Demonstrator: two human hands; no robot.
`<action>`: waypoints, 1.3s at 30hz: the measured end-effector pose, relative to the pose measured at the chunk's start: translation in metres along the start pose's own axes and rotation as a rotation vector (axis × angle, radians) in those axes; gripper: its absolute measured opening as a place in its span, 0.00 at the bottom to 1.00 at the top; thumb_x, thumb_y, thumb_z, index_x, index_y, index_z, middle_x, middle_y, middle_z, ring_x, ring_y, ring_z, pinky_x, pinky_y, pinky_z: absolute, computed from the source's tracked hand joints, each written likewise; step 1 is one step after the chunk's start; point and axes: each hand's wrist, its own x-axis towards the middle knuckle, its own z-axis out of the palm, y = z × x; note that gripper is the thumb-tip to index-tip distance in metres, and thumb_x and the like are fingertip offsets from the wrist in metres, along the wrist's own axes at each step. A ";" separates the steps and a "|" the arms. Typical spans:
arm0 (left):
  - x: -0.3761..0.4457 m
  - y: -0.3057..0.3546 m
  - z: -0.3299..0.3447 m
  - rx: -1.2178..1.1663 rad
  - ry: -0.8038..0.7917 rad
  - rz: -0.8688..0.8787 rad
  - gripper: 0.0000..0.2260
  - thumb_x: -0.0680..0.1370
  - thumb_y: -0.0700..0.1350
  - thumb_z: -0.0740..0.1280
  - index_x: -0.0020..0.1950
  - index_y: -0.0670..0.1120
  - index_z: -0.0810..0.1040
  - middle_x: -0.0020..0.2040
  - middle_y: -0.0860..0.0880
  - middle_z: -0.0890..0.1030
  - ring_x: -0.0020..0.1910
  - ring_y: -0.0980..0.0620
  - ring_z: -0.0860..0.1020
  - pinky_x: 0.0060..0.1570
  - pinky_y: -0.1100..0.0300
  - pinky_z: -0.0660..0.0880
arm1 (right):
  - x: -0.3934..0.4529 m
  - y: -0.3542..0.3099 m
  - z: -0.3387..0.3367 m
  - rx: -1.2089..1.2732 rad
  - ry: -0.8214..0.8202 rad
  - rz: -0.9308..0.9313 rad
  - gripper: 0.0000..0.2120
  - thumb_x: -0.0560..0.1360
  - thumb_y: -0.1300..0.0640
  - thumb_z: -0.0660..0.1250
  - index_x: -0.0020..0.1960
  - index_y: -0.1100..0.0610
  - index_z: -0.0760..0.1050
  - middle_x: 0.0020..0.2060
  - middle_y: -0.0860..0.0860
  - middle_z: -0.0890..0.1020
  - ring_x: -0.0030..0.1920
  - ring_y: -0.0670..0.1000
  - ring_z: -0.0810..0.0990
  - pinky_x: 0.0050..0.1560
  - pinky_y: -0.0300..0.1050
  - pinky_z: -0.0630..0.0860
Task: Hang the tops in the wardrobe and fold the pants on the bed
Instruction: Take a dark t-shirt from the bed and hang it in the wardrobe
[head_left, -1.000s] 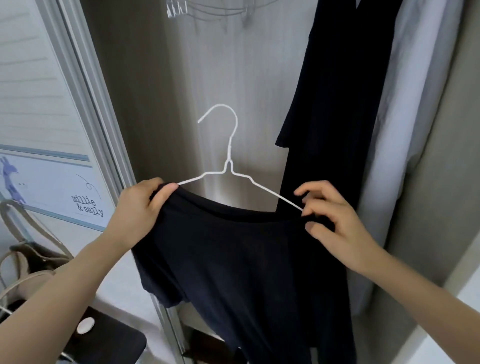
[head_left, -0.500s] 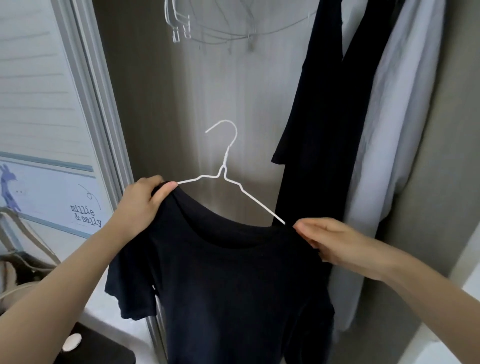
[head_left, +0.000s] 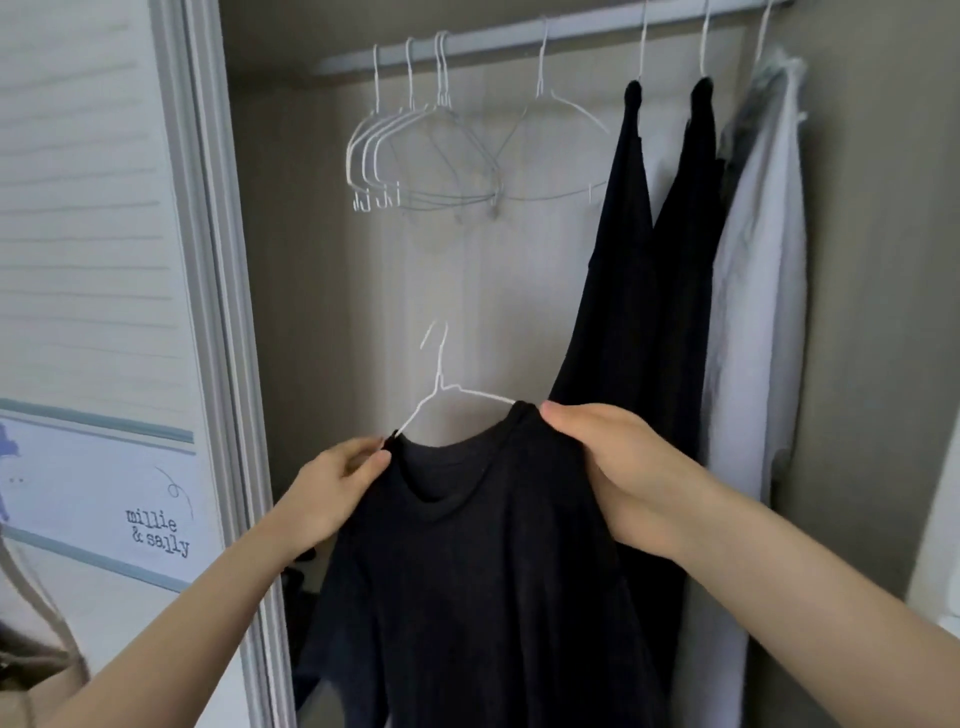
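Note:
A black top (head_left: 483, 561) hangs on a white wire hanger (head_left: 441, 387) in front of the open wardrobe. My left hand (head_left: 332, 488) pinches the top's left shoulder at the hanger's end. My right hand (head_left: 618, 467) grips the right shoulder over the hanger's other arm. The hanger's hook points up, well below the wardrobe rail (head_left: 519, 39), and is blurred.
Several empty white wire hangers (head_left: 415, 156) hang on the rail's left part. Two dark garments (head_left: 654, 291) and a pale garment (head_left: 753, 312) hang at the right. The sliding door frame (head_left: 213, 312) stands at the left, with a printed panel (head_left: 104, 493) beside it.
The view has tilted up, and the rail and empty hangers have come into sight. My right hand has pulled the top's right shoulder over the hanger arm. The hanger is now nearly level.

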 end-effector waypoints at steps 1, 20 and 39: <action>-0.005 0.013 0.005 -0.112 -0.042 0.038 0.12 0.81 0.52 0.62 0.65 0.57 0.75 0.58 0.60 0.80 0.57 0.65 0.78 0.63 0.66 0.71 | 0.006 -0.008 0.006 0.019 0.030 -0.022 0.15 0.81 0.58 0.59 0.52 0.68 0.79 0.49 0.59 0.84 0.45 0.53 0.84 0.47 0.46 0.82; -0.012 0.081 0.056 0.118 0.018 0.303 0.21 0.77 0.38 0.62 0.68 0.52 0.67 0.39 0.52 0.79 0.34 0.54 0.78 0.33 0.62 0.76 | 0.063 -0.072 0.033 -0.148 0.529 -0.276 0.12 0.80 0.62 0.52 0.38 0.58 0.63 0.34 0.54 0.66 0.35 0.53 0.68 0.39 0.57 0.79; 0.025 0.094 0.060 -0.006 -0.050 0.333 0.11 0.78 0.39 0.64 0.58 0.46 0.80 0.45 0.51 0.83 0.41 0.57 0.81 0.44 0.63 0.79 | 0.066 -0.111 0.011 -0.404 0.455 -0.451 0.09 0.81 0.56 0.52 0.44 0.57 0.66 0.40 0.56 0.70 0.39 0.56 0.72 0.39 0.52 0.78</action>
